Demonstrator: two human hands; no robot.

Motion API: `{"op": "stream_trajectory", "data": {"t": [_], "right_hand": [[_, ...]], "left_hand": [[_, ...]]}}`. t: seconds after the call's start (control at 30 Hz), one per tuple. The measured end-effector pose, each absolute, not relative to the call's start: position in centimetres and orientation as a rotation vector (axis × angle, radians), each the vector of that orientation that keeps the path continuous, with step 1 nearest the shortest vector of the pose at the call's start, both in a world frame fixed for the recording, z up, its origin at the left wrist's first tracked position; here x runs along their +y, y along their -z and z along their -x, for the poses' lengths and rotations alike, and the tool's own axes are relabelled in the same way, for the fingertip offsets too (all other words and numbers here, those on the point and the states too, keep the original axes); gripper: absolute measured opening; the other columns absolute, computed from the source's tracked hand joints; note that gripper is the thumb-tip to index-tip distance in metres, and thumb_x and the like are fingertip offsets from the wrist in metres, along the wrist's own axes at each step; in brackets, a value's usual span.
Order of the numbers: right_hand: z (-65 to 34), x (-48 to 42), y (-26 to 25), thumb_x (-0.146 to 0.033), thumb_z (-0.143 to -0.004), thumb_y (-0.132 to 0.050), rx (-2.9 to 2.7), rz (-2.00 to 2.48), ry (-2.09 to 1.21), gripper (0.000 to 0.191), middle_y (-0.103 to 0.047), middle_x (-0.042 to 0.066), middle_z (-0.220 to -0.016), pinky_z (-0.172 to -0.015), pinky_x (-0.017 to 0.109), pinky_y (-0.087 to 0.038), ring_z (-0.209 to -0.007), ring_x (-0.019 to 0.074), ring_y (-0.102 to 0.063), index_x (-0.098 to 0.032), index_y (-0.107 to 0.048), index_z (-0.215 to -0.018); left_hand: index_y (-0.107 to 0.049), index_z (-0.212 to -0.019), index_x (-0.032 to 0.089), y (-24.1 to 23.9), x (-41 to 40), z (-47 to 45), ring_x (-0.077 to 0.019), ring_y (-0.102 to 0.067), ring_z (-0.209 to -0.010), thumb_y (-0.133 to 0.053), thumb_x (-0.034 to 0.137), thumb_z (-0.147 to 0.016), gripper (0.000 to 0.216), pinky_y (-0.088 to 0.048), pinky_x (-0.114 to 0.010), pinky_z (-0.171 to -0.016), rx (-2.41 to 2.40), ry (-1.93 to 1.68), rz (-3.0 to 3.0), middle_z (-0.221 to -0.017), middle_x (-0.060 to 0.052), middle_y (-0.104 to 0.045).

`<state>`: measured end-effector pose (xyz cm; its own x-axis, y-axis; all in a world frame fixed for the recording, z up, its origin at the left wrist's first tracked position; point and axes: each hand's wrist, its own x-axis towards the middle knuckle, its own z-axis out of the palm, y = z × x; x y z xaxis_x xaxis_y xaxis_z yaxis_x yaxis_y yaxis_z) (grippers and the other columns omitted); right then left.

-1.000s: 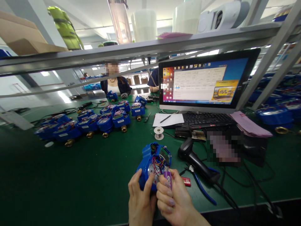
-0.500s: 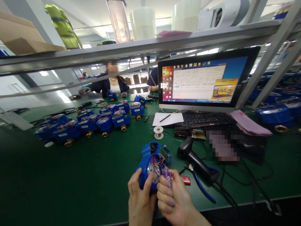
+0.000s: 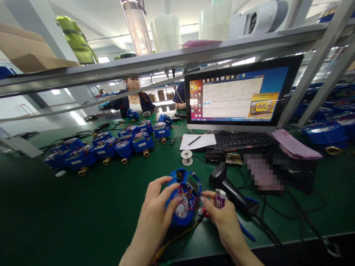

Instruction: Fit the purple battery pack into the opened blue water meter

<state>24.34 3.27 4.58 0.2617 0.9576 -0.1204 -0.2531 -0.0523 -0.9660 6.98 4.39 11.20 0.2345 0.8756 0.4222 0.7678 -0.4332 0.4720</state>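
A blue water meter (image 3: 181,220) lies on the green table, its casing open on a small circuit board (image 3: 193,183) and a tangle of red, black and yellow wires (image 3: 186,192). My left hand (image 3: 156,205) reaches over the meter's left side, fingers curved and apart, index finger and thumb at the wires. To the right, my right hand (image 3: 223,214) keeps a purple lighter (image 3: 219,199) in its curled fingers, while its thumb and index tips are beside the casing's right edge. A red object (image 3: 203,211) is partly hidden between meter and right hand.
Several blue meters (image 3: 124,146) stand at the left back. A solder spool (image 3: 186,157), paper (image 3: 198,141), keyboard (image 3: 241,139) and monitor (image 3: 241,96) are ahead. A black barcode scanner (image 3: 233,192) and blue-handled pliers (image 3: 246,231) lie right. A co-worker (image 3: 135,101) sits opposite.
My right hand has moved right, shifting the lighter away from the wires. My left hand has moved up and left over the meter. A yellow-and-green cable now shows in front of the meter.
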Motion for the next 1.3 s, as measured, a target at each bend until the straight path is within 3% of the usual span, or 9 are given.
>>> {"op": "stream_trajectory", "data": {"t": [0.23, 0.43, 0.7, 0.9, 1.07, 1.17, 1.3], "right_hand": [[-23.6, 4.4, -3.9, -0.045, -0.061, -0.069, -0.998, 1.315, -1.089, 0.036, -0.037, -0.005, -0.048, -0.047, 0.023, -0.028, -0.047, 0.0076, -0.031, -0.013, -0.07, -0.079], [-23.2, 4.6, -3.4, -0.046, -0.07, -0.062, -1.07, 1.232, -1.119, 0.032, -0.057, 0.002, -0.063, -0.056, 0.025, -0.036, -0.059, 0.0126, -0.045, -0.014, -0.065, -0.069], [-23.0, 4.7, -3.3, -0.05, -0.071, -0.062, -1.086, 1.199, -1.13, 0.036, -0.054, 0.0, -0.06, -0.053, 0.022, -0.035, -0.056, 0.0106, -0.042, -0.015, -0.064, -0.069], [-23.4, 4.5, -2.2, -0.052, -0.067, -0.067, -0.897, 1.152, -1.235, 0.039, -0.037, -0.006, -0.043, -0.04, 0.021, -0.023, -0.041, 0.0068, -0.029, -0.014, -0.068, -0.079], [-24.0, 4.4, -2.1, -0.052, -0.067, -0.066, -0.952, 1.217, -1.238, 0.042, -0.04, -0.005, -0.045, -0.041, 0.021, -0.022, -0.042, 0.0066, -0.033, -0.015, -0.068, -0.086], [-23.9, 4.5, -2.6, -0.054, -0.064, -0.067, -0.966, 1.19, -1.269, 0.045, -0.039, -0.006, -0.044, -0.04, 0.021, -0.021, -0.041, 0.0064, -0.031, -0.015, -0.068, -0.086], [-23.3, 4.8, -2.7, -0.056, -0.066, -0.065, -1.024, 1.155, -1.285, 0.043, -0.038, -0.005, -0.045, -0.04, 0.022, -0.02, -0.041, 0.0059, -0.03, -0.014, -0.066, -0.072]], "left_hand": [[-0.065, -0.08, 0.025, -12.3, 8.6, -10.1, -0.0225, -0.046, -0.099, -0.06, 0.02, -0.079, 0.008, -0.037, -0.046, -0.09, 1.349, -0.588, -2.468, -0.093, -0.002, -0.058], [-0.063, -0.071, 0.021, -11.8, 8.7, -10.8, -0.0215, -0.044, -0.1, -0.061, 0.015, -0.077, 0.008, -0.031, -0.045, -0.092, 1.461, -0.481, -2.47, -0.089, -0.001, -0.057], [-0.065, -0.071, 0.022, -11.6, 9.1, -10.5, -0.0212, -0.047, -0.095, -0.058, 0.019, -0.08, 0.011, -0.03, -0.046, -0.091, 1.492, -0.524, -2.365, -0.083, -0.002, -0.058], [-0.059, -0.104, 0.027, -11.0, 8.4, -8.1, -0.0231, -0.048, -0.099, -0.043, 0.031, -0.087, 0.024, -0.036, -0.046, -0.09, 1.467, -0.972, -2.103, -0.099, -0.005, -0.058], [-0.06, -0.102, 0.03, -10.3, 7.1, -7.9, -0.0215, -0.048, -0.099, -0.046, 0.028, -0.087, 0.02, -0.04, -0.041, -0.086, 1.513, -1.165, -2.227, -0.099, -0.004, -0.056], [-0.06, -0.1, 0.033, -10.1, 7.2, -8.6, -0.0223, -0.046, -0.102, -0.051, 0.022, -0.084, 0.022, -0.035, -0.046, -0.09, 1.411, -1.014, -2.616, -0.103, -0.002, -0.057], [-0.063, -0.078, 0.029, -9.9, 8.1, -9.5, -0.0206, -0.046, -0.101, -0.056, 0.021, -0.081, 0.011, -0.027, -0.05, -0.098, 1.413, -0.822, -2.769, -0.095, 0.001, -0.058]]}}
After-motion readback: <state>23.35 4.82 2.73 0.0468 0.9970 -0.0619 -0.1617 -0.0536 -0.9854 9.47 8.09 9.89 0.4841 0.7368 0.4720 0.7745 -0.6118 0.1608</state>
